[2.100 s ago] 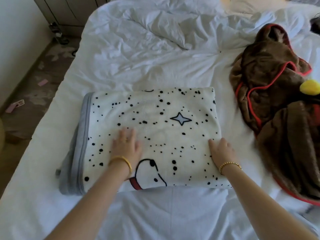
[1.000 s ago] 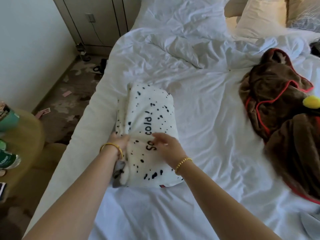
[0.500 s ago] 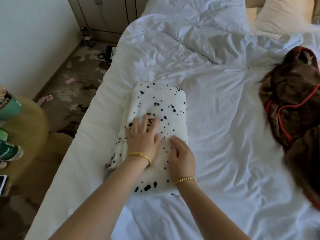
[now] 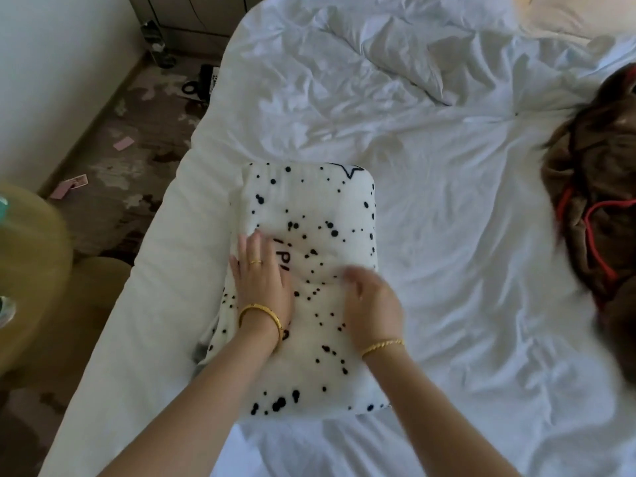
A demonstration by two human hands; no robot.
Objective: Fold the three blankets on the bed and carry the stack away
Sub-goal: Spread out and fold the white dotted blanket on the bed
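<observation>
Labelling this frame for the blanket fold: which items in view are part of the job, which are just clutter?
Job:
- spotted white blanket, folded, on the bed
- brown blanket, still unfolded, at the right edge
- left hand and right hand, flat on the spotted blanket

Lying about:
- round side table
- cards on the floor
- white duvet

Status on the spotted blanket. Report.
Left hand flat on spotted blanket, right hand pressing beside it, blurred. Blanket folded near bed's left edge. Brown blanket unfolded at right. Nothing in the way.
</observation>
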